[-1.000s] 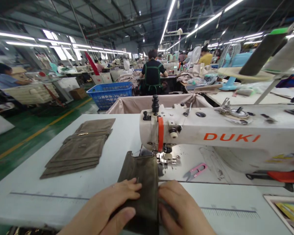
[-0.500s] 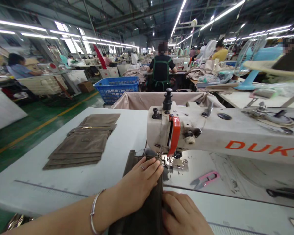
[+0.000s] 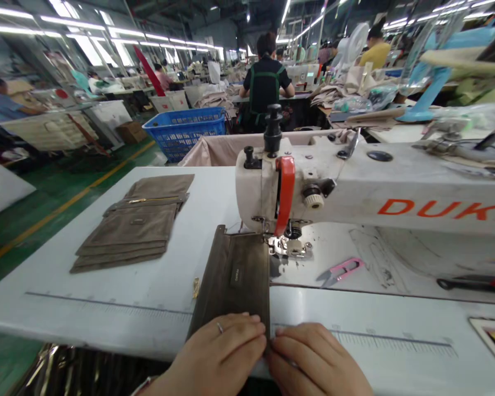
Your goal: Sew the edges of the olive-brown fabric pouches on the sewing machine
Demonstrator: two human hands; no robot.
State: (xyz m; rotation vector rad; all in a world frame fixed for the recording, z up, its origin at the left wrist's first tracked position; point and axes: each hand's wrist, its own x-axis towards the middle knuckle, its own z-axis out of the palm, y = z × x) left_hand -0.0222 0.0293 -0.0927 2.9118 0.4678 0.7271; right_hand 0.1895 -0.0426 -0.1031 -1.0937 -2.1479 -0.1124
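A dark brown fabric pouch piece (image 3: 247, 286) with a small label lies on the sewing table, its far right corner at the presser foot (image 3: 278, 246) of the sewing machine (image 3: 355, 187). My left hand (image 3: 220, 355) lies over the near end of the piece, fingers together and curled at its right edge. Against that same edge my right hand (image 3: 315, 360) is closed, fingertips pinching the fabric; its thumb is mostly hidden. A gold zipper pull (image 3: 196, 287) shows beside the piece's left edge.
Left on the table is a stack of brown pouch pieces (image 3: 132, 225). Pink thread snips (image 3: 341, 271) lie right of the presser foot. Beyond stand a cloth-lined bin (image 3: 223, 149) and a blue basket (image 3: 185, 129). A co-worker (image 3: 266, 82) sits ahead, facing away.
My left hand has slid back from near the presser foot to the near end of the piece, uncovering its label. The right hand stays at the right edge. The view has tilted down.
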